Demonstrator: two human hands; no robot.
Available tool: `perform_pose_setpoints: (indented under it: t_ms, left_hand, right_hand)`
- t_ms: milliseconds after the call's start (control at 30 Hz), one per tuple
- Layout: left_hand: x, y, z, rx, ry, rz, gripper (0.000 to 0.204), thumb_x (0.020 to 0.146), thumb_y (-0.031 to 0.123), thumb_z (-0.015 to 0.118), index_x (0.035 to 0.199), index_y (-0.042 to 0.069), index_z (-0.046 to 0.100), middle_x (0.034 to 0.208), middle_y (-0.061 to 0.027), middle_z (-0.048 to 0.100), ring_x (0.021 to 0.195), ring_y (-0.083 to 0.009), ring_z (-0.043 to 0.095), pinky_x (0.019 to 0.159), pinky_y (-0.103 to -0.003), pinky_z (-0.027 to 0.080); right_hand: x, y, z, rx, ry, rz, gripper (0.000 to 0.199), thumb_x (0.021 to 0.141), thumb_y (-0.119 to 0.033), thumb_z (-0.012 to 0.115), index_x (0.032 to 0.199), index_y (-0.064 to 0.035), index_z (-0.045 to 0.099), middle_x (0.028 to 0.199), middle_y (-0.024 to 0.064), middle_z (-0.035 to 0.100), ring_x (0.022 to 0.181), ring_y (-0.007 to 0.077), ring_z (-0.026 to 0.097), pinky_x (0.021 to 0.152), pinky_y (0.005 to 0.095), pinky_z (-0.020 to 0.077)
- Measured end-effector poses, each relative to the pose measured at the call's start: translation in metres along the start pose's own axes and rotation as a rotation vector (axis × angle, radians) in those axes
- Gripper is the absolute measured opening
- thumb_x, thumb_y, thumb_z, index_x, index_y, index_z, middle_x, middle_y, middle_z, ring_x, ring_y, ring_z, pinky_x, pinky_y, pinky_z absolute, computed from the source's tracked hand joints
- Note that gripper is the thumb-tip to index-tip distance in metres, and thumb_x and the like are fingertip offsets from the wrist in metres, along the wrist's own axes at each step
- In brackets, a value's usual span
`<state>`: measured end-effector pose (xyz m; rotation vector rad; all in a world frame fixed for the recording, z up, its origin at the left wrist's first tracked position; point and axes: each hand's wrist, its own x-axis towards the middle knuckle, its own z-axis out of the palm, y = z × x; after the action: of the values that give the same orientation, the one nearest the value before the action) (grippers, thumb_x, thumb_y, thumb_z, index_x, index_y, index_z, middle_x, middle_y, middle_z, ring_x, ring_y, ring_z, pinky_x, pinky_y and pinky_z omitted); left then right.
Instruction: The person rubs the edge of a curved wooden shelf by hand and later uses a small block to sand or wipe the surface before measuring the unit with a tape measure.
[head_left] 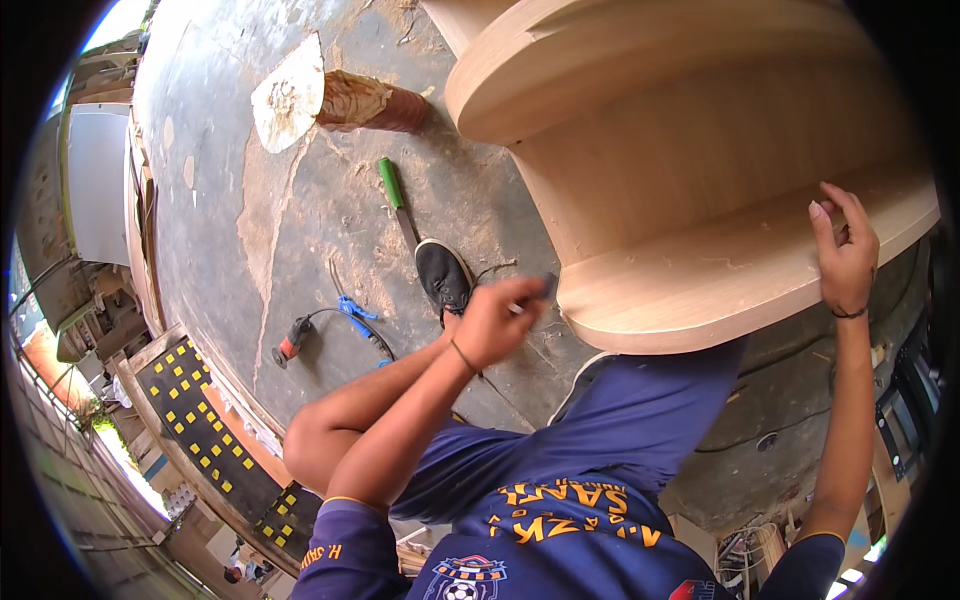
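Observation:
My left hand point(500, 320) is closed round a small dark grey piece point(550, 286), blurred by motion, whose exact kind I cannot make out. It hovers just left of the rounded corner of a pale wooden shelf unit point(690, 305). Over the right part of the lower shelf is my right hand point(848, 245), its thumb and fingers apart and slightly bent, holding nothing. The shelf's curved front edge lies above my thigh. Fine dust and shavings speckle the board. A second rounded shelf point(540, 85) juts out farther back.
On the dusty concrete floor lie a green-handled flat-bladed tool point(392, 185) by my shoe point(443, 275), a red and black power tool point(292, 342) and a blue air hose fitting point(357, 310). A stained brown cylinder point(375, 103) lies farther back. Wooden pieces line the left side.

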<state>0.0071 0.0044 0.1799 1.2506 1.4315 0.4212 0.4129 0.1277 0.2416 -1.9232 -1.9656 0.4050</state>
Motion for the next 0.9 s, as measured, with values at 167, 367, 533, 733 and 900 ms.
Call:
perform_pose_setpoints:
  t_ms: [167, 367, 533, 733, 900]
  left_hand:
    - [0.036, -0.095, 0.015, 0.201, 0.056, -0.072, 0.024, 0.08, 0.006, 0.062, 0.103, 0.003, 0.063, 0.089, -0.0168, 0.064, 0.081, -0.029, 0.064, 0.075, -0.035, 0.05]
    - [0.08, -0.139, 0.054, 0.323, -0.097, 0.019, 0.029, 0.079, 0.006, 0.062, 0.108, 0.006, 0.063, 0.094, -0.0179, 0.066, 0.081, -0.0322, 0.065, 0.073, -0.039, 0.052]
    - [0.087, -0.145, 0.061, 0.275, -0.138, 0.003, 0.027, 0.078, 0.007, 0.058, 0.104, 0.01, 0.063, 0.095, -0.0157, 0.066, 0.089, -0.036, 0.062, 0.079, -0.043, 0.05]
    - [0.095, -0.149, 0.058, 0.307, -0.211, 0.05, 0.024, 0.077, 0.008, 0.058, 0.1, 0.009, 0.065, 0.093, -0.015, 0.066, 0.087, -0.036, 0.062, 0.078, -0.042, 0.05]
    - [0.095, -0.143, 0.047, 0.283, -0.289, 0.082, 0.023, 0.076, 0.007, 0.058, 0.098, 0.006, 0.066, 0.09, -0.015, 0.066, 0.085, -0.0343, 0.063, 0.075, -0.041, 0.05]
  right_hand:
    - [0.0, 0.0, 0.005, 0.02, 0.018, -0.002, 0.025, 0.084, -0.015, 0.066, 0.107, -0.0055, 0.065, 0.083, -0.0023, 0.059, 0.056, 0.0044, 0.035, 0.048, 0.0206, 0.0265]
    - [0.002, 0.003, 0.001, -0.029, -0.026, 0.008, 0.026, 0.085, -0.014, 0.065, 0.109, -0.0048, 0.064, 0.086, -0.0019, 0.06, 0.062, 0.0044, 0.04, 0.052, 0.0203, 0.0298]
    - [0.002, 0.0, 0.001, -0.042, -0.056, 0.013, 0.026, 0.085, -0.015, 0.064, 0.11, -0.0046, 0.064, 0.088, -0.0005, 0.06, 0.07, 0.0056, 0.047, 0.055, 0.0202, 0.0323]
    - [0.002, 0.002, -0.001, -0.025, -0.091, 0.077, 0.026, 0.085, -0.015, 0.064, 0.109, -0.0043, 0.064, 0.088, -0.0001, 0.06, 0.071, 0.0058, 0.048, 0.056, 0.0197, 0.0329]
    - [0.003, 0.0, 0.0, 0.001, -0.065, 0.057, 0.026, 0.085, -0.015, 0.064, 0.109, -0.0044, 0.064, 0.086, 0.0002, 0.06, 0.069, 0.006, 0.048, 0.056, 0.0201, 0.033]
